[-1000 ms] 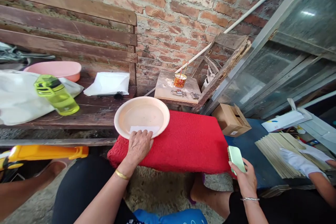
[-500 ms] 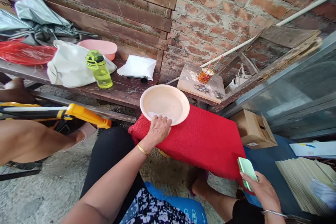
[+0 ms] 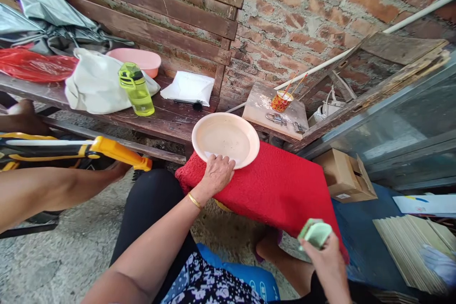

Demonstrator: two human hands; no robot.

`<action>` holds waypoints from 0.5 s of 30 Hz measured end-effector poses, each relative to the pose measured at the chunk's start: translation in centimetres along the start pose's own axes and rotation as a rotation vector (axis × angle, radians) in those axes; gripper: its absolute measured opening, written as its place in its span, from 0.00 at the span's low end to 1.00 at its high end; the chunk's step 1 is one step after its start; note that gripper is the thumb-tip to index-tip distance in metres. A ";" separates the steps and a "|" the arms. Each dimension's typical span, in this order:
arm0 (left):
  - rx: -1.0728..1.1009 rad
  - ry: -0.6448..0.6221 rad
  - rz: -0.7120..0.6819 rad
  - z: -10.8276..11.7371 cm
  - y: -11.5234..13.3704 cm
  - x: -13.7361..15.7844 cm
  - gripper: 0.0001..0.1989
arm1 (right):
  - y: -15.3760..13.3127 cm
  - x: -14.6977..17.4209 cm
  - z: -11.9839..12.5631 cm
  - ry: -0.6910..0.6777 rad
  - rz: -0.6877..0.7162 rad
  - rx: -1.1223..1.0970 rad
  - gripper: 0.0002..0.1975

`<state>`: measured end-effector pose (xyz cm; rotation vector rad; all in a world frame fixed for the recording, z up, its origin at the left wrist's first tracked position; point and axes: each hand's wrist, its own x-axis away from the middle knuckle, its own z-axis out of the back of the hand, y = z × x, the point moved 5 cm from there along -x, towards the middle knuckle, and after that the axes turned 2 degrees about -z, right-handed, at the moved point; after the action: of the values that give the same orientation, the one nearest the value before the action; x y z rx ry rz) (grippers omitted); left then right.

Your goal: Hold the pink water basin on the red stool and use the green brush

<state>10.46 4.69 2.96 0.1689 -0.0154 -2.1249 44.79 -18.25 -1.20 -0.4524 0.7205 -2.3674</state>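
A cream plastic basin (image 3: 249, 140) stands on the near-left part of a red cloth-covered bench (image 3: 281, 185). My left hand (image 3: 218, 173), with a gold bangle on the wrist, is closed over the basin's near rim, fingers inside and thumb hidden. Whether the basin holds water I cannot tell clearly. My right hand (image 3: 329, 256) grips a pale green scrub brush (image 3: 318, 233) above the right end of the bench, apart from the basin. Motion blurs the brush and that hand a little.
Against the brick wall runs a wooden bench (image 3: 171, 126) bearing a green water bottle (image 3: 137, 90), white bag (image 3: 92, 85), pink basin (image 3: 142, 61) and white packet (image 3: 188, 86). A red cup (image 3: 282, 100) and padlocks stand behind. At left is another person's leg (image 3: 53, 190); at right, a cardboard box (image 3: 344, 175).
My right hand has moved left with the scrub brush and tilted it. The left hand keeps its hold on the basin's rim. The other person's leg at left has shifted.
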 end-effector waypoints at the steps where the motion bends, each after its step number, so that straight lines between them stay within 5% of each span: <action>1: -0.003 -0.001 0.001 0.0 0.0 0.0 0.08 | -0.7 2.0 -1.9 -0.037 0.036 -0.091 0.37; 4: -0.017 0.000 0.004 0.0 -0.1 0.0 0.09 | -2.5 6.5 -7.0 -0.054 0.188 -0.180 0.37; 8: -0.029 0.000 0.000 0.1 0.0 0.0 0.09 | -3.5 7.4 -10.5 0.017 0.402 -0.108 0.35; 15: -0.003 0.008 -0.001 0.1 0.0 -0.1 0.09 | 0.2 3.7 -6.7 0.170 0.293 -0.048 0.36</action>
<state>10.46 4.77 3.07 0.1754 -0.0075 -2.1248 38.92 -18.19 -6.08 -0.1530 0.8593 -2.1322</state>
